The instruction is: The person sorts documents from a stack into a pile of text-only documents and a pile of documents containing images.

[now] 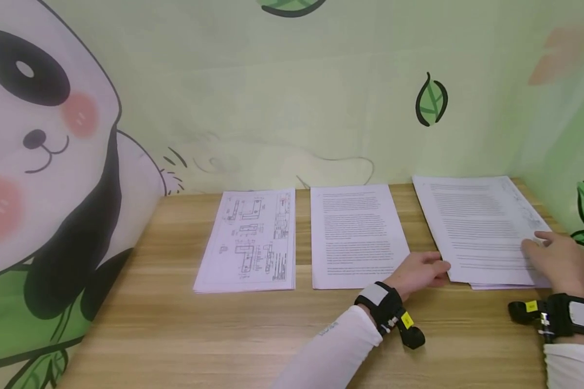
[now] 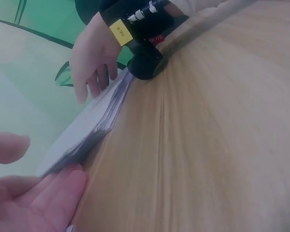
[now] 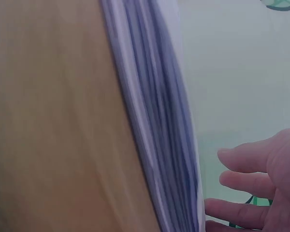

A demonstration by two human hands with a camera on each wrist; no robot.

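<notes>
A thick stack of printed sheets point(image 1: 477, 227) lies at the right of the table, its lower sheets sticking out unevenly at the near edge. At its left edge is my left hand point(image 1: 418, 273), whose extended fingers point(image 2: 63, 188) reach the side of the stack in the left wrist view. My right hand point(image 1: 559, 259) is over the stack's right side with fingers loosely bent and nothing held. In the right wrist view the layered paper edges point(image 3: 154, 116) show beside that hand; whether its lower fingers touch the paper, I cannot tell.
In the middle lies a stack of text pages point(image 1: 355, 237), and to its left a stack of technical drawings point(image 1: 253, 243). All rest on a wood-grain table point(image 1: 185, 340). A fabric backdrop point(image 1: 253, 97) with a panda print stands behind and at the sides.
</notes>
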